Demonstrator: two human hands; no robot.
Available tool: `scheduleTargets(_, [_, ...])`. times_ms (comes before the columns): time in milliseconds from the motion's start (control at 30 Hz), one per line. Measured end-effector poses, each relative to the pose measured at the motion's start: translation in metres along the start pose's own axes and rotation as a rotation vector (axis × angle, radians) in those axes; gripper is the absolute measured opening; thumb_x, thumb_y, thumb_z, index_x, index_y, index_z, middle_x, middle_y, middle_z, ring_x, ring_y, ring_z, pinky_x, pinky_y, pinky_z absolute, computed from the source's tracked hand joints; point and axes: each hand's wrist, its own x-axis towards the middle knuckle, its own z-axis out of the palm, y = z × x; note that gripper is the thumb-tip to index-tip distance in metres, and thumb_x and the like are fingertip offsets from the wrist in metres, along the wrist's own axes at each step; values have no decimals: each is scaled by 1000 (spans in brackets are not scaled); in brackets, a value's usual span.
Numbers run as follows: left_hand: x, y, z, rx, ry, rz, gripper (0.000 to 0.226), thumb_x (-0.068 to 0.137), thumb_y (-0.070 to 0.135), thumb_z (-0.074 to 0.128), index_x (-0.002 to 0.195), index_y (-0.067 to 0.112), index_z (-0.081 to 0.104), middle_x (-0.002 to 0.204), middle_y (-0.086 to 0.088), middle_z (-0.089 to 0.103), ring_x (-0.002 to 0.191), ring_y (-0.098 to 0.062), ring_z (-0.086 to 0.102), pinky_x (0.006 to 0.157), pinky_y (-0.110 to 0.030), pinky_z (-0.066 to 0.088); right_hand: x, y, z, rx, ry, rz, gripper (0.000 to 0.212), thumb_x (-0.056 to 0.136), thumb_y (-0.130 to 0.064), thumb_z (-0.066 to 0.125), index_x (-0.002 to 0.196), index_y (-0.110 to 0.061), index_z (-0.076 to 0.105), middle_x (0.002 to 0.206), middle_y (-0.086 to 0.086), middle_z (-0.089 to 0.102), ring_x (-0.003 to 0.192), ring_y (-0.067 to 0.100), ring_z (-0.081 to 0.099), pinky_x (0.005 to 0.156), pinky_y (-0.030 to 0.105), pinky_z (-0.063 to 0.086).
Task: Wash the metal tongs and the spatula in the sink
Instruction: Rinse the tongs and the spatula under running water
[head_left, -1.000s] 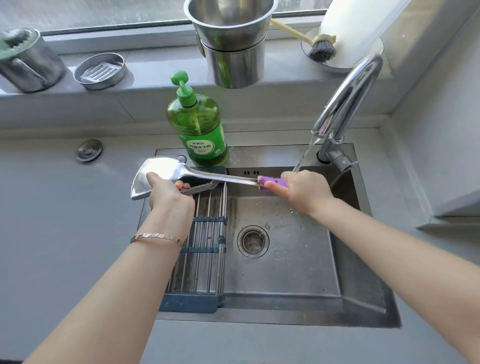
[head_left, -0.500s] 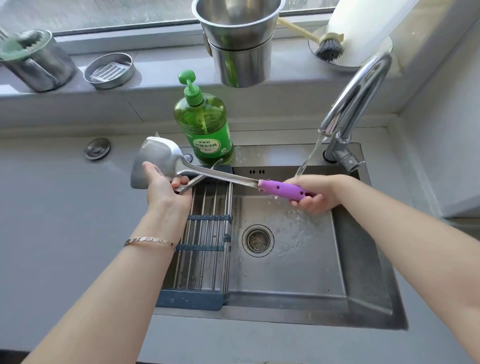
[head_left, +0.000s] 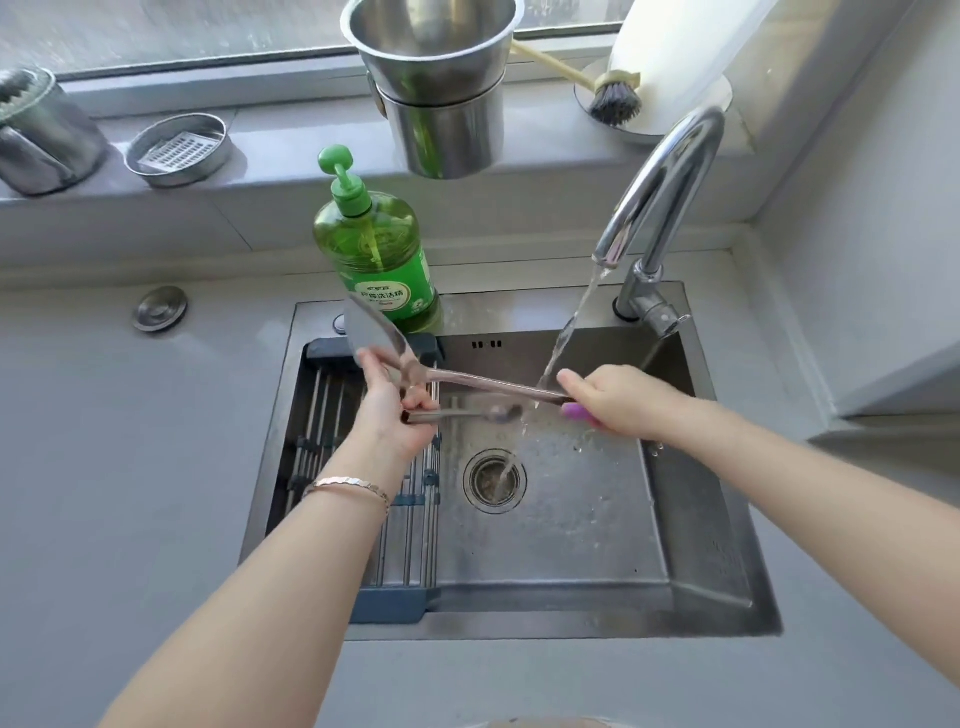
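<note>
Steel with a purple grip, the spatula (head_left: 493, 383) lies nearly level across the upper part of the sink (head_left: 717, 571), held clear of the basin floor. Its blade stands on edge at ten o'clock from the drain (head_left: 493, 480), just in front of the green soap bottle (head_left: 379, 260). The purple handle end sits at two o'clock from the drain.

The right hand (head_left: 618, 400) comes in from four o'clock on a straight forearm, knuckles up. Its fingers are curled round the purple handle, and the thumb lies stretched along it, pointing toward nine o'clock. Only a short piece of purple shows below the hand.

The left hand (head_left: 392, 415) reaches in from seven o'clock, its back toward the camera, with a bracelet (head_left: 353, 486) on the wrist. Its lower fingers wrap the metal tongs (head_left: 467, 414), which stick out toward three o'clock just beneath the spatula's shaft, their tips blurred near the stream. The thumb and upper fingers sit at the spatula's neck, where blade meets shaft. Whether they pinch it or only touch it cannot be told.

Water (head_left: 566, 332) slants down from the tap (head_left: 670, 192), at one o'clock from the drain, strikes the shaft just left of the right thumb and runs on into the drain. A blue-framed rack (head_left: 322, 415) covers the sink's left part, under the left hand.
</note>
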Motion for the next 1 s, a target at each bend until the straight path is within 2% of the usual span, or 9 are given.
scheduleTargets(67, [7, -7, -5, 143, 31, -61, 64, 75, 77, 43, 77, 14, 51, 49, 5, 45, 35, -3, 30, 38, -13, 26, -11, 4, -12, -327, 254, -79, 58, 97, -51, 23, 53, -21, 46, 70, -1, 67, 71, 23, 61, 64, 31, 42])
scheduleTargets(200, [6, -22, -12, 176, -61, -35, 104, 67, 89, 27, 121, 5, 52, 78, -6, 56, 39, -6, 32, 39, -16, 31, -23, 7, -25, -563, 526, -183, 51, 96, -51, 30, 56, -21, 40, 60, 1, 52, 65, 24, 56, 51, 28, 29])
scheduleTargets(267, [3, -24, -15, 104, -106, 12, 104, 71, 88, 20, 126, 5, 50, 93, -10, 59, 38, -6, 32, 40, -16, 30, -21, 5, -24, -587, 654, -301, 54, 92, -52, 35, 58, -15, 53, 54, 4, 56, 53, 26, 56, 48, 25, 27])
scheduleTargets(367, [-1, -20, -22, -75, -136, 71, 98, 72, 87, 21, 115, 6, 56, 104, -13, 59, 37, -7, 30, 41, -15, 28, -13, -5, -17, -615, 785, -419, 52, 85, -50, 46, 54, -10, 58, 48, 8, 57, 42, 27, 55, 50, 23, 27])
scheduleTargets(467, [-2, -9, -30, -214, -104, 143, 95, 69, 89, 22, 104, 8, 58, 96, -11, 60, 36, -7, 27, 40, -15, 27, -2, -26, -13, -599, 683, -460, 52, 91, -52, 42, 75, -8, 64, 73, 12, 66, 69, 30, 63, 61, 30, 30])
scheduleTargets(533, [-2, 1, -31, -211, -78, 195, 96, 68, 89, 24, 116, 12, 52, 82, -5, 52, 38, -8, 25, 43, -16, 29, 9, -35, -12, -629, 646, -456, 53, 93, -55, 35, 89, -10, 62, 88, 9, 65, 83, 29, 61, 68, 31, 29])
scheduleTargets(700, [0, 20, -29, 50, 216, 193, 66, 88, 63, 44, 132, 14, 38, 52, 3, 28, 34, -6, 26, 40, -14, 34, 25, -44, -17, -667, 397, -470, 51, 91, -57, 37, 97, -11, 59, 95, 5, 61, 89, 25, 59, 69, 30, 38])
scheduleTargets(867, [2, 15, -29, 290, 303, 274, 42, 95, 51, 41, 115, 15, 40, 62, 1, 36, 41, -5, 31, 47, -16, 35, 28, -39, -32, -482, 28, -189, 64, 85, -71, 32, 64, -14, 54, 63, 1, 53, 68, 24, 56, 62, 29, 44])
scheduleTargets(1000, [10, 2, -24, 348, 269, 265, 38, 97, 47, 39, 91, 11, 44, 45, 2, 37, 28, -5, 31, 51, -19, 33, 28, -26, -43, -279, -142, -13, 82, 87, -71, 19, 80, -7, 70, 63, 10, 63, 49, 21, 54, 53, 26, 47])
